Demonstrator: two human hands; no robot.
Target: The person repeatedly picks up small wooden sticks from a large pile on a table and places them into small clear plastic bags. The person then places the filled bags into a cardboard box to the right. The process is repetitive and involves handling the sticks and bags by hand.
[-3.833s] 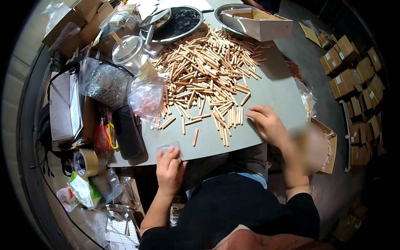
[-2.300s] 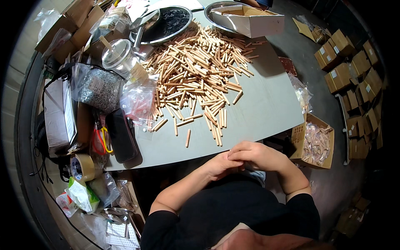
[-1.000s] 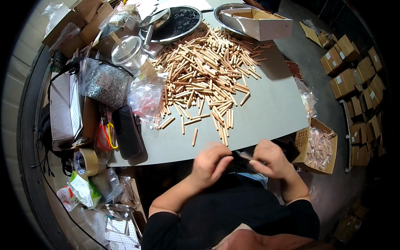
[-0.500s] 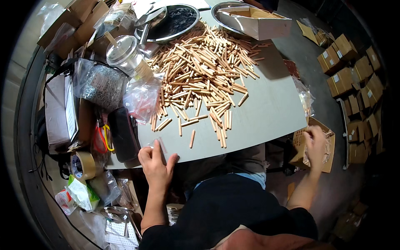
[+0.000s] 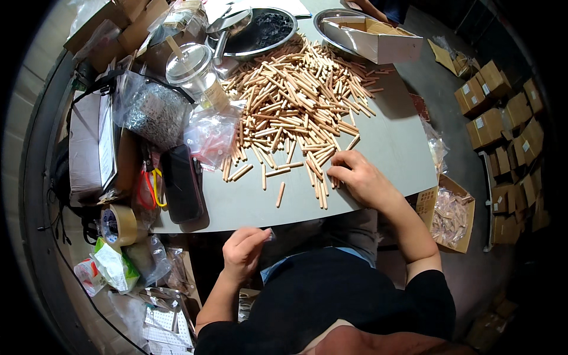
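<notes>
My left hand [image 5: 242, 255] is closed in a pinch just off the table's front edge. A small clear plastic bag [image 5: 270, 235] glints at its fingertips, most of it hidden. At the near right side of a large pile of short wooden dowels [image 5: 290, 100], my right hand [image 5: 360, 182] reaches down with fingers curled onto a dowel, which the fingers mostly cover. Several dowels lie side by side just left of those fingers. A single dowel [image 5: 280, 194] rests apart, nearer the front edge.
Left of the pile are clear zip bags [image 5: 214, 139], a lidded plastic cup [image 5: 190, 68], a phone [image 5: 180, 184], scissors [image 5: 155, 188] and a tape roll [image 5: 122, 226]. Metal bowls [image 5: 288, 42] stand behind. A carton of filled bags [image 5: 467, 228] sits below right; another person's arm [image 5: 374, 10] shows at the far edge.
My right hand has moved from above the carton at right to the dowels. My left hand has drawn back off the tabletop with the clear bag in its fingers.
</notes>
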